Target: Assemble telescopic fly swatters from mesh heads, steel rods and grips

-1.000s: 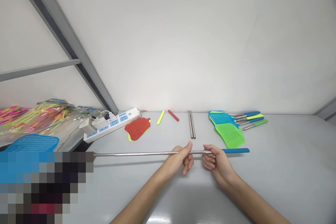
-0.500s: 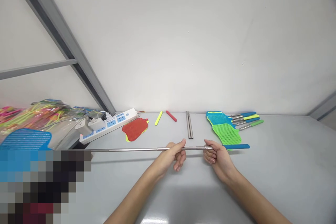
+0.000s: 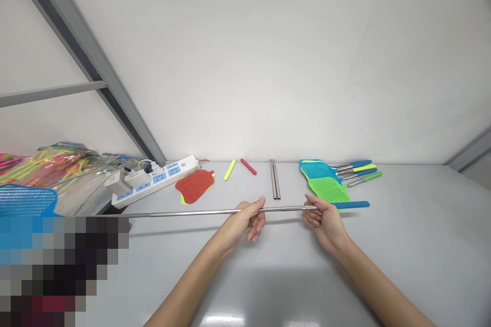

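A blue fly swatter (image 3: 207,212) with a long telescopic metal rod lies across both my hands, above the grey table. My left hand (image 3: 245,222) grips the rod near its middle, thumb along the top. Close to the blue handle, my right hand (image 3: 322,217) is closed around the rod. The swatter's blue head (image 3: 28,200) shows at the far left, partly covered by a blurred block. Behind my right hand lie a green fly swatter (image 3: 330,191) and blue fly swatters (image 3: 317,168), with their handles pointing right.
Two metal rods (image 3: 275,179) lie at the back middle. Left of them are a red handle (image 3: 248,166), a yellow handle (image 3: 229,169) and a red swatter head (image 3: 195,186). A white power strip (image 3: 164,179) with plugs and bagged colourful goods (image 3: 57,163) stand further left.
The rod has shifted up and its left end further left. My right hand has moved slightly right with the handle end, so my hands are wider apart.
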Tool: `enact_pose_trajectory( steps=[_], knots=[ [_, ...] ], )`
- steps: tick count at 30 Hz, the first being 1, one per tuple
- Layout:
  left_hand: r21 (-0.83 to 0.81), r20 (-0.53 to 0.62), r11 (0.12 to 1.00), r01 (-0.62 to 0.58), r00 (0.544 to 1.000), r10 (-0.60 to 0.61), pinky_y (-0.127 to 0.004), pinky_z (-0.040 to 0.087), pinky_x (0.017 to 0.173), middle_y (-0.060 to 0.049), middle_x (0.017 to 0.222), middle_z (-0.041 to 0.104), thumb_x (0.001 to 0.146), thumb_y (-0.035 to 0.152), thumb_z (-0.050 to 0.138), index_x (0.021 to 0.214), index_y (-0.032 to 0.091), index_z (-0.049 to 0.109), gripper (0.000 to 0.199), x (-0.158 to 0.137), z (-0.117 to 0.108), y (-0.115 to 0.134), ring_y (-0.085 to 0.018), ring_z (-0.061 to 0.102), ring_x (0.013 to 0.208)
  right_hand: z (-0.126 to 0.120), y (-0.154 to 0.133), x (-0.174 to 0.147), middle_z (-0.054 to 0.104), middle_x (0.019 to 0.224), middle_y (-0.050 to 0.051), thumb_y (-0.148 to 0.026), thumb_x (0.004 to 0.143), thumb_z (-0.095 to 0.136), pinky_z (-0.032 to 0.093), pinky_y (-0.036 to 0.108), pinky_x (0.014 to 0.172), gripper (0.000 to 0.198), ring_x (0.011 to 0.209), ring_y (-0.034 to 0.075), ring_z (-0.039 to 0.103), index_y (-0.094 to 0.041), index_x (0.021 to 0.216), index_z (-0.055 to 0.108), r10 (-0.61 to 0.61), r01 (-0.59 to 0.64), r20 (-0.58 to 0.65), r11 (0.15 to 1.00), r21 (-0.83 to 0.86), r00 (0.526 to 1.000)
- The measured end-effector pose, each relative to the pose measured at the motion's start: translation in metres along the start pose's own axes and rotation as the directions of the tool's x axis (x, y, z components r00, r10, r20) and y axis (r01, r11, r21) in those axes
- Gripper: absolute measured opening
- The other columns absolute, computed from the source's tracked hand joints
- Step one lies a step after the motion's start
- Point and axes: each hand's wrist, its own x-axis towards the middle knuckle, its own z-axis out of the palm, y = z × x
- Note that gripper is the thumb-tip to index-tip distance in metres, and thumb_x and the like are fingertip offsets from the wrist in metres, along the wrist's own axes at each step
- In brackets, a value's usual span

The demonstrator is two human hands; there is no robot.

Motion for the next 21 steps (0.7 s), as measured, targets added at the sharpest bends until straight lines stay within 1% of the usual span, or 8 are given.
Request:
enact_pose_trajectory(
  steps=[2, 9, 12, 17, 21],
  knots=[
    [0.003, 0.0, 1.0, 0.004, 1.0, -0.004, -0.024, 0.026, 0.045, 0.004, 0.028, 0.024, 0.078, 0.047, 0.033, 0.038, 0.018, 0.039, 0.05, 0.0, 0.0, 0.001, -0.009, 0.033, 0.034, -0.002, -0.002, 0.001, 0.015, 0.043, -0.009, -0.019, 0.062, 0.061, 0.012, 0.021, 0.034, 0.024, 0.036, 0.003, 0.013, -0.017, 0.049, 0.041, -0.021, 0.021, -0.031, 1.0, -0.007, 0.999],
    [0.001, -0.004, 1.0, -0.007, 1.0, 0.007, -0.024, 0.027, 0.046, 0.005, 0.028, 0.023, 0.078, 0.047, 0.032, 0.038, 0.017, 0.037, 0.05, 0.0, -0.003, 0.004, -0.008, 0.032, 0.033, -0.004, -0.009, 0.003, 0.022, 0.041, -0.008, -0.019, 0.061, 0.061, 0.015, 0.021, 0.031, 0.027, 0.033, 0.002, 0.016, -0.018, 0.048, 0.038, -0.08, 0.078, -0.074, 0.997, -0.021, 0.994],
    [0.007, 0.004, 1.0, -0.013, 1.0, 0.013, -0.024, 0.028, 0.047, 0.006, 0.028, 0.021, 0.079, 0.046, 0.031, 0.038, 0.017, 0.035, 0.051, 0.0, -0.007, 0.003, -0.008, 0.032, 0.033, -0.003, -0.011, 0.002, 0.023, 0.04, -0.009, -0.02, 0.061, 0.062, 0.017, 0.019, 0.031, 0.026, 0.032, 0.001, 0.017, -0.016, 0.048, 0.04, -0.071, 0.071, -0.102, 0.998, -0.003, 0.992],
    [0.008, 0.003, 1.0, -0.015, 1.0, 0.015, -0.024, 0.027, 0.048, 0.006, 0.027, 0.021, 0.081, 0.044, 0.031, 0.038, 0.017, 0.034, 0.051, -0.001, -0.011, 0.004, -0.008, 0.032, 0.033, -0.004, -0.013, 0.004, 0.023, 0.041, -0.009, -0.02, 0.059, 0.064, 0.017, 0.018, 0.03, 0.032, 0.031, 0.001, 0.016, -0.016, 0.046, 0.035, -0.049, 0.054, -0.073, 0.996, 0.077, 0.996],
    [0.009, -0.007, 1.0, -0.02, 1.0, 0.02, -0.024, 0.025, 0.048, 0.006, 0.027, 0.019, 0.08, 0.043, 0.033, 0.037, 0.017, 0.033, 0.051, -0.001, -0.013, 0.006, -0.008, 0.031, 0.033, -0.004, -0.013, 0.005, 0.024, 0.041, -0.009, -0.021, 0.061, 0.064, 0.016, 0.018, 0.029, 0.033, 0.031, 0.0, 0.016, -0.016, 0.046, 0.034, -0.056, 0.062, -0.082, 0.996, 0.071, 0.995]
  ],
)
